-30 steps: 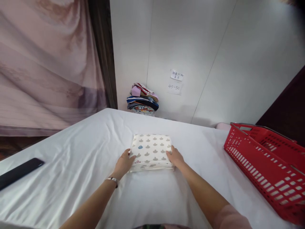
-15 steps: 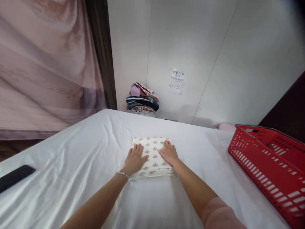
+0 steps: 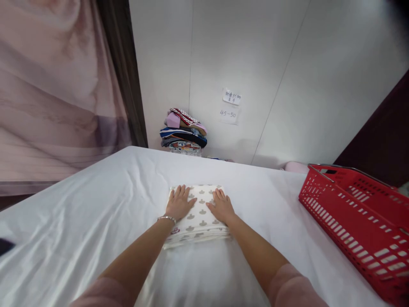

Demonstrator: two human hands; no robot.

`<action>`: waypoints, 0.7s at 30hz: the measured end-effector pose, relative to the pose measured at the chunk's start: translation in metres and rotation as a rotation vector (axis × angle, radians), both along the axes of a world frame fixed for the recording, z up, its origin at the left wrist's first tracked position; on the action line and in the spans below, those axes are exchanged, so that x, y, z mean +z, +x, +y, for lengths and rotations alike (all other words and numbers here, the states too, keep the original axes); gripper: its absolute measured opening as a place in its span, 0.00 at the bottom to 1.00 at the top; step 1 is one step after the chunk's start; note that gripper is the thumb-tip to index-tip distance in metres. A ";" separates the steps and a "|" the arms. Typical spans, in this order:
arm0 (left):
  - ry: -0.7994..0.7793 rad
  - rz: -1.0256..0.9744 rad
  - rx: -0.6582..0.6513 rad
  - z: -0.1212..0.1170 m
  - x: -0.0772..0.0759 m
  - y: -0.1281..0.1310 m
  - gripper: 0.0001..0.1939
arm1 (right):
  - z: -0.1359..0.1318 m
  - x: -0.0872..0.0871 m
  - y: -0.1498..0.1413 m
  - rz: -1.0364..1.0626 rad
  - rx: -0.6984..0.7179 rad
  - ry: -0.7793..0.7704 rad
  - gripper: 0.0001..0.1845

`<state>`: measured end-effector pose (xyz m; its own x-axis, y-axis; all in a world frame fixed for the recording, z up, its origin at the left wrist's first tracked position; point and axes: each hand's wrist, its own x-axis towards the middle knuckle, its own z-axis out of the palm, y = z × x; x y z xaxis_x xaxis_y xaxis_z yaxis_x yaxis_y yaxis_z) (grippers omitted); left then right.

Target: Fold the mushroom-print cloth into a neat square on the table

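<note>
A folded white cloth with grey printed motifs lies in the middle of the white-covered surface. Several layers show along its near edge. My left hand rests flat on the cloth's left part, fingers spread, a silver bracelet at the wrist. On the right part of the cloth lies my right hand, also flat with its fingers apart. Neither hand grips the cloth; both palms lie on top of it, with a strip of the print visible between them.
At the right stands a red plastic basket with a metal handle. A pile of folded clothes stands beyond the far edge, against the wall. Paper notes hang on the wall. A dark phone-like object is cut off at the left.
My hands have gone from holding the cloth's two sides to lying flat on top of it. In the last half second they have moved slightly; the view has shifted a little right.
</note>
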<state>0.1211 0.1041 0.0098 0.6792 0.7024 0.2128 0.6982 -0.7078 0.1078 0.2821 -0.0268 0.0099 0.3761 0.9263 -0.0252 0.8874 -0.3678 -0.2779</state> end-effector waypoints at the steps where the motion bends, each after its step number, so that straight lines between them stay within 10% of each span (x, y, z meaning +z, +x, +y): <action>1: 0.009 -0.011 -0.001 0.002 -0.006 -0.001 0.34 | 0.001 0.002 0.000 -0.005 0.002 -0.014 0.38; 21: -0.044 -0.034 -0.013 0.003 -0.002 -0.001 0.33 | 0.040 0.014 -0.003 -0.013 0.041 -0.037 0.39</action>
